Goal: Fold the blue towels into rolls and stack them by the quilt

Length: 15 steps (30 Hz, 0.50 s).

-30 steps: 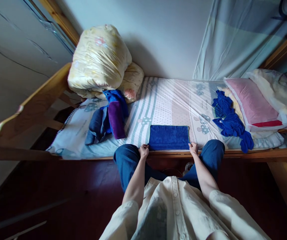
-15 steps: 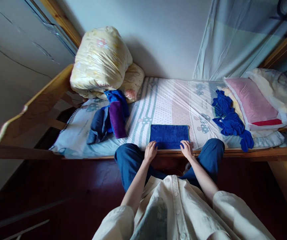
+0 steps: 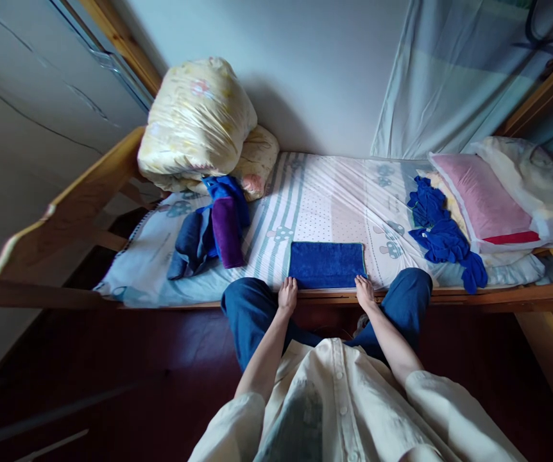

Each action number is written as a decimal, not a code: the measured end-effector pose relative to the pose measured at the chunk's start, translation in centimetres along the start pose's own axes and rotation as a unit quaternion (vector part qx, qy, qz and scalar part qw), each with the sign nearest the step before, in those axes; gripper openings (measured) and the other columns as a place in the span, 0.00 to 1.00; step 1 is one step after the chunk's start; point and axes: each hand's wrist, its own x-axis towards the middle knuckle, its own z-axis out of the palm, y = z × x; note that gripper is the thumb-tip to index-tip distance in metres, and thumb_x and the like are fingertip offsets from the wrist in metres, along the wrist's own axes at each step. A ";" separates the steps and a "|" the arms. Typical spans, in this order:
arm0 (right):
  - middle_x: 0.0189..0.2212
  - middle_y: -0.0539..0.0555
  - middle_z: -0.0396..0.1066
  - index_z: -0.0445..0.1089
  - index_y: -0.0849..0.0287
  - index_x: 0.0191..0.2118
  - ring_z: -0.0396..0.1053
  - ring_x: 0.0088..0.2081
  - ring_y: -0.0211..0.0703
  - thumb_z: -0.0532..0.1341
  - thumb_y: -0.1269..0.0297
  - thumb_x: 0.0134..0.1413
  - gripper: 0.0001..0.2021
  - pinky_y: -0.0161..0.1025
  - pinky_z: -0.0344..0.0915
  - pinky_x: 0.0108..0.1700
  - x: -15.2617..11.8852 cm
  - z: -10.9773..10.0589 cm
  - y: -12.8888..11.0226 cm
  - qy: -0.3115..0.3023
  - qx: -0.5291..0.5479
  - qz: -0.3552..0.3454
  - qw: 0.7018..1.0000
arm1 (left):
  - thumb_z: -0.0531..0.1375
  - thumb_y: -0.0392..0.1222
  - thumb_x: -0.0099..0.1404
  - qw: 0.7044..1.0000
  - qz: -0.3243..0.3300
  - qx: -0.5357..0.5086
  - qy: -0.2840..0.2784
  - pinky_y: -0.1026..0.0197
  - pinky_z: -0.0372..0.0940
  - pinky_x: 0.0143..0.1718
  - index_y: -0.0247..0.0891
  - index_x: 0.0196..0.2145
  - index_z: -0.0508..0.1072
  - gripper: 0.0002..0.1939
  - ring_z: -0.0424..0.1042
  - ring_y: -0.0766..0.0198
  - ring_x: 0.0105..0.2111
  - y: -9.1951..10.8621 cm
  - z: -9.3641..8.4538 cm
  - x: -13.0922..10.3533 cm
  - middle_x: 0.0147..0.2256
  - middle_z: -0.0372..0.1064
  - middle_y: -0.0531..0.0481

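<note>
A blue cloth (image 3: 327, 264) lies flat as a rectangle on the bed's front edge, between my knees. My left hand (image 3: 287, 295) has its fingers closed at the cloth's near left corner. At the near right corner, the fingers of my right hand (image 3: 365, 292) are pressed together on the edge. To the left rest a rolled purple cloth (image 3: 227, 232) and a dark blue-grey roll (image 3: 187, 244), with a blue cloth partly beneath them. Crumpled blue cloths (image 3: 442, 234) lie in a heap on the right side of the bed.
The bed sheet (image 3: 315, 199) has stripes and mushroom prints. A bulky yellow quilt (image 3: 199, 122) sits at the back left. On the right are a pink pillow (image 3: 485, 199) and a wooden bed rail (image 3: 512, 296). A curtain (image 3: 430, 96) hangs behind.
My left hand has moved slightly left and down, and my right hand slightly right, both to the near corners of the flat blue cloth. Their fingers have drawn in.
</note>
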 end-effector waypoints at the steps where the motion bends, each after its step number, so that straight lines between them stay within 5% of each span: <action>1: 0.62 0.62 0.70 0.73 0.61 0.60 0.66 0.65 0.47 0.52 0.79 0.61 0.26 0.45 0.60 0.68 0.0 -0.1 -0.1 -0.002 -0.009 0.007 1.000 | 0.50 0.24 0.64 1.000 0.004 0.003 0.001 0.45 0.60 0.65 0.26 0.63 0.68 0.30 0.65 0.46 0.65 0.0 -0.1 0.0 0.60 0.68 0.28; 15: 0.53 0.66 0.76 0.77 0.57 0.49 0.72 0.57 0.56 0.53 0.77 0.63 0.19 0.50 0.61 0.62 -1.2 -1.1 -0.8 -0.020 -0.026 0.040 0.999 | 0.50 0.26 0.66 0.999 -0.020 -0.026 -0.034 0.50 0.69 0.54 0.30 0.53 0.74 0.22 0.74 0.48 0.54 0.7 -2.5 -1.2 0.50 0.74 0.30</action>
